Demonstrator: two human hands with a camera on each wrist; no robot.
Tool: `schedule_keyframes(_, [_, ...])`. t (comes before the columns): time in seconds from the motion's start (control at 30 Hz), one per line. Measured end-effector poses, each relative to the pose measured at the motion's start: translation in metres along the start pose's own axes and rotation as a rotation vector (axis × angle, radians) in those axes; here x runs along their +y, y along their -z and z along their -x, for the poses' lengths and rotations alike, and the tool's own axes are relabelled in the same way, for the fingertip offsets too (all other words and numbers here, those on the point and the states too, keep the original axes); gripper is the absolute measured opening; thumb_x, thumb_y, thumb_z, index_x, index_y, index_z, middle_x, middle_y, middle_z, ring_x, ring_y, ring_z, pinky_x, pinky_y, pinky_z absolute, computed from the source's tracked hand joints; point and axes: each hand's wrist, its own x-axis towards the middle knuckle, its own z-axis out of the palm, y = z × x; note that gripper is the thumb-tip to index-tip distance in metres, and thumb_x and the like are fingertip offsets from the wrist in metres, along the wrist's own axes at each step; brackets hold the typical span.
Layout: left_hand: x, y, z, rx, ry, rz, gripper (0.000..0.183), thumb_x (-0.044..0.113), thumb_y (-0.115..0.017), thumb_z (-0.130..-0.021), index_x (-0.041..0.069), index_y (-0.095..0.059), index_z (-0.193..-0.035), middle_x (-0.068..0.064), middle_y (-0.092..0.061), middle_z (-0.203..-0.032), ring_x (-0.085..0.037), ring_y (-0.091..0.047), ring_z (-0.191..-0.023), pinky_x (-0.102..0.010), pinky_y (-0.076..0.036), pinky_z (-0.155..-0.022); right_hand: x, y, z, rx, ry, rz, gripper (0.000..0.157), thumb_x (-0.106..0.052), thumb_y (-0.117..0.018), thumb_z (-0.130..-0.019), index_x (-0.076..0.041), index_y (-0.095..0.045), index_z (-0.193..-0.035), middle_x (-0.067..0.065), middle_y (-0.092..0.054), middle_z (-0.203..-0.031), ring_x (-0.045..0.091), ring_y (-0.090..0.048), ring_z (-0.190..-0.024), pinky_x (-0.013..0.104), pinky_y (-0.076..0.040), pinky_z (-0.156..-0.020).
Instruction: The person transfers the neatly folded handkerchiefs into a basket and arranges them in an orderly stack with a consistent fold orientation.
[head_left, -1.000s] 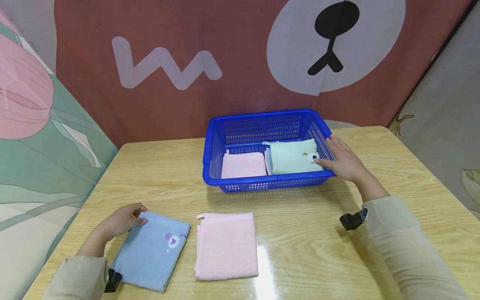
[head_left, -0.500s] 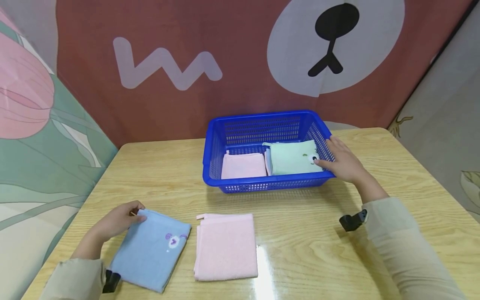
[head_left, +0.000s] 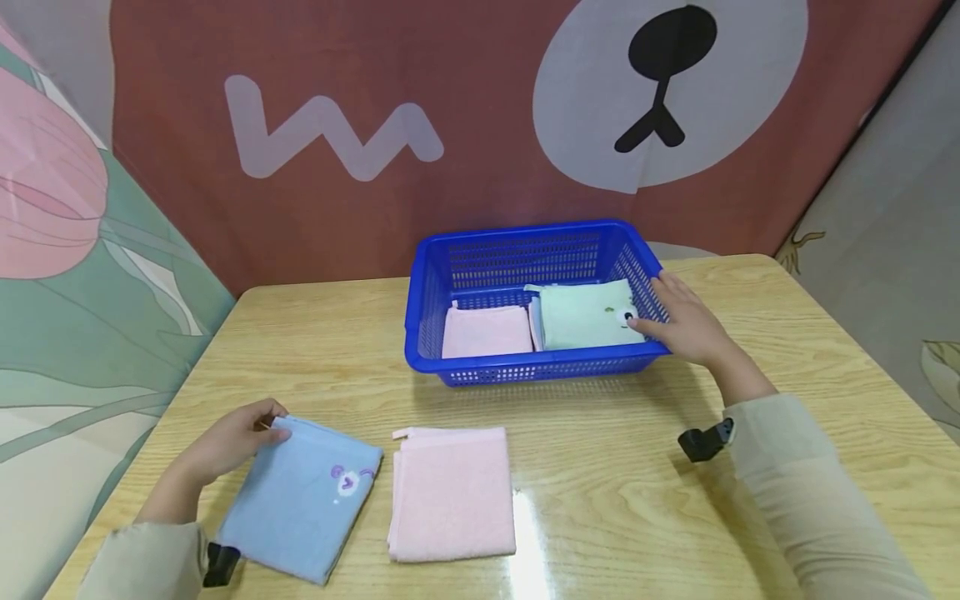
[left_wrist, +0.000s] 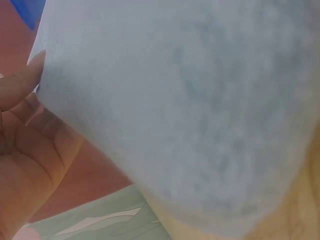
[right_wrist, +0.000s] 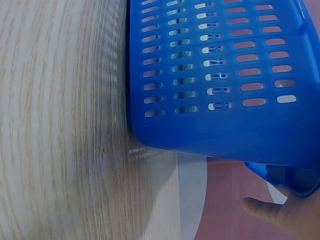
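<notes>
My left hand pinches the top left corner of a folded blue towel with an embroidered animal face. In the left wrist view, the thumb lies at the edge of the raised towel, which fills most of that picture. My right hand holds the right end of a blue plastic basket, thumb over the inside and fingers along the rim. A folded green towel with an animal face lies in the basket near that thumb. Beside it lies a folded pink towel.
Another folded pink towel lies flat on the wooden table, just right of the blue one. Behind the basket, at the table's far edge, hangs a brown cloth backdrop with a bear print.
My left hand and the towel corner it pinches have shifted slightly up and to the left. My right hand and the basket look unmoved.
</notes>
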Motion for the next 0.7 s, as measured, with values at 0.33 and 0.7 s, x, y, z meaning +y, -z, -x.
schedule_keyframes(0.33, [0.009,0.005,0.002,0.027,-0.028,-0.018,0.015,0.016,-0.052,-0.086,0.002,-0.05,-0.092,-0.006,-0.05,-0.083,-0.019,-0.045,-0.075,-0.031,-0.04,-0.062,0.001,0.0,0.0,-0.002,-0.005,-0.009,0.082,-0.043,-0.047,-0.085,0.009,-0.007,-0.134,0.025,0.001,-0.139,0.034,0.007,-0.127,0.052,-0.001,-0.099])
schedule_keyframes(0.7, [0.01,0.007,0.001,0.055,-0.023,-0.037,0.02,0.023,-0.051,-0.087,0.004,-0.052,-0.093,-0.007,-0.051,-0.085,-0.021,-0.045,-0.077,-0.033,-0.04,-0.064,-0.001,0.001,0.0,-0.004,0.001,-0.008,0.082,-0.044,-0.046,-0.085,0.01,-0.007,-0.133,0.025,0.002,-0.139,0.034,0.007,-0.127,0.052,-0.001,-0.098])
